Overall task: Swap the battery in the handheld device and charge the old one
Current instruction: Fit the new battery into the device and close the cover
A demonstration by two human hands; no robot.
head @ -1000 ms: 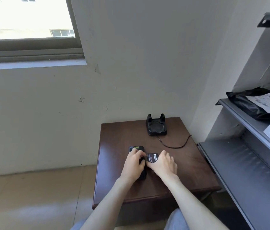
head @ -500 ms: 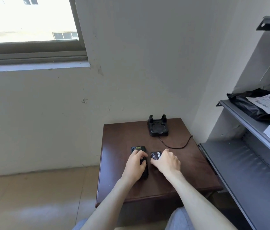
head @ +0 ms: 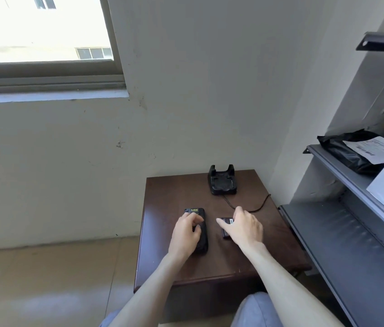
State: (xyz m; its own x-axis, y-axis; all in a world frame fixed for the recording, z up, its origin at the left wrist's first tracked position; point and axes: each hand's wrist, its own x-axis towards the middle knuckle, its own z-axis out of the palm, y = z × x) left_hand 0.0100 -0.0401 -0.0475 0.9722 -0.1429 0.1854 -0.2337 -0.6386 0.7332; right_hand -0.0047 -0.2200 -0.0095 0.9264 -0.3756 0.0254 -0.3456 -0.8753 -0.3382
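The left hand [head: 186, 234] lay curled over the handheld device [head: 199, 228], pinning it flat on the worktop [head: 162, 232], its long axis running away from the person. The right hand [head: 243, 228] rested spread and loose on the loose battery [head: 226, 226], just right of the device. The charging cradle [head: 222, 181] stood empty at the far edge, straight beyond the right hand, the nearer one.
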